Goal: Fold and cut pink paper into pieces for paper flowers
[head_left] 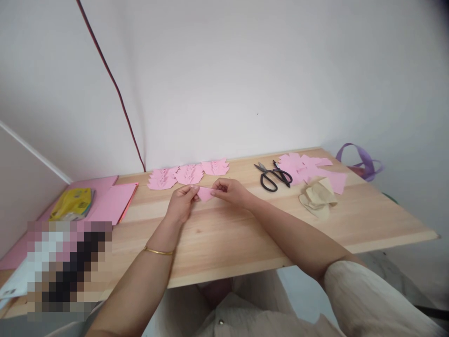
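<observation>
Between my two hands is a small folded piece of pink paper (205, 194), held just above the wooden table. My left hand (183, 202) pinches its left edge between thumb and fingers. On the other side, my right hand (229, 193) grips the right edge with the fingertips. Behind my hands, several pink paper cutouts with jagged edges (189, 174) lie in a row near the wall. Black-handled scissors (268, 180) rest to the right of my right hand, blades toward the wall, beside a dark pen-like tool (275, 164).
Pink paper scraps (298, 168) and a crumpled beige paper (317, 197) lie at the right. Purple ribbon (366, 161) hangs past the table's right end. Pink sheets (108, 206) and a yellow packet (72, 203) are at the left, near a blurred patch. A wall stands behind the table (217, 248).
</observation>
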### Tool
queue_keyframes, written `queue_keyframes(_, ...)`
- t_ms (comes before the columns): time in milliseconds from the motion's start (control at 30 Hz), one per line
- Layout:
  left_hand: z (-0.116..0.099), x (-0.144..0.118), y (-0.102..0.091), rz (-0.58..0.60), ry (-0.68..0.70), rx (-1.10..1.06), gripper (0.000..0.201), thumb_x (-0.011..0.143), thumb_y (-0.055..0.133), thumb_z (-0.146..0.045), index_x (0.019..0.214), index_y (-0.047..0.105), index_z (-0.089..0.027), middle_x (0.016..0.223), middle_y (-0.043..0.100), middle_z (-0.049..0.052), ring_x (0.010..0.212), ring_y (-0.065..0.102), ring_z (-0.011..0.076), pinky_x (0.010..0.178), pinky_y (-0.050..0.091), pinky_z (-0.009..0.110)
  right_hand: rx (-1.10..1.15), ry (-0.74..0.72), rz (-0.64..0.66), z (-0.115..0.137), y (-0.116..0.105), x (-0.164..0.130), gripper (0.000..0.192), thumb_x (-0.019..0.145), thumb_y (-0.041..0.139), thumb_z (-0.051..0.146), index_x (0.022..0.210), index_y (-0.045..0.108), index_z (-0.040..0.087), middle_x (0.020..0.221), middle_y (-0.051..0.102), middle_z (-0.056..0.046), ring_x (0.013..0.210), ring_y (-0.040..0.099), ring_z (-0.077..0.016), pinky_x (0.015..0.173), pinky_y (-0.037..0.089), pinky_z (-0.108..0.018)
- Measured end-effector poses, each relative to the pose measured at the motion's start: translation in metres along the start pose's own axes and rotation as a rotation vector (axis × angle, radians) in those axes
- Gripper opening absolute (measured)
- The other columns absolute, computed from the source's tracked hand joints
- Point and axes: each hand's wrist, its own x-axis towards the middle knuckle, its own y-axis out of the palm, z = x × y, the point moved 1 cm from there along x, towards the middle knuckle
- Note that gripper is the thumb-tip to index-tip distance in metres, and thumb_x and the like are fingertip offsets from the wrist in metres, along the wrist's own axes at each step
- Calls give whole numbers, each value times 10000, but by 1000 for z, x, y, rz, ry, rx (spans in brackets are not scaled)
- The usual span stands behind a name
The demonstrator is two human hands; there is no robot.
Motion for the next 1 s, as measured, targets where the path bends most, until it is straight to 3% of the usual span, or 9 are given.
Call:
queue_keyframes(367, -6, -1, 4, -22, 20, -150, 218, 692, 689, -358, 662, 627, -151, 568, 526, -20, 546, 478, 88, 559, 400, 220, 107, 52, -33, -9, -6, 4, 317, 701, 639, 448, 761, 608, 138, 630, 508, 21, 560, 406, -81, 525, 294, -215)
queue_keyframes(567, 0, -4, 4, 73, -41, 47, 217, 610, 754, -310, 689, 632, -149, 647, 586, -18, 584, 494, 84, 584, 393, 209, 244, 90, -22, -6, -6, 3, 345, 681, 660, 472, 760, 600, 142, 677, 566, 5, 605, 476, -97, 570, 354, -225)
queue_keyframes(767, 4, -2, 0, 6, -22, 133, 247, 636, 728, -317, 575, 567, -141, 531, 541, -37, 521, 458, 75, 557, 348, 205, 246, 86, -14, -8, -6, 4, 319, 693, 656, 453, 780, 598, 152, 678, 559, 15, 595, 467, -90, 559, 339, -219)
queue_keyframes(1000, 4, -2, 4, 35, -28, 109, 243, 603, 742, -278, 791, 691, -134, 650, 633, 0, 593, 520, 104, 613, 391, 233, 262, 23, -12, -10, -4, 4, 256, 711, 655, 393, 770, 576, 157, 668, 513, 26, 591, 448, -82, 554, 326, -214)
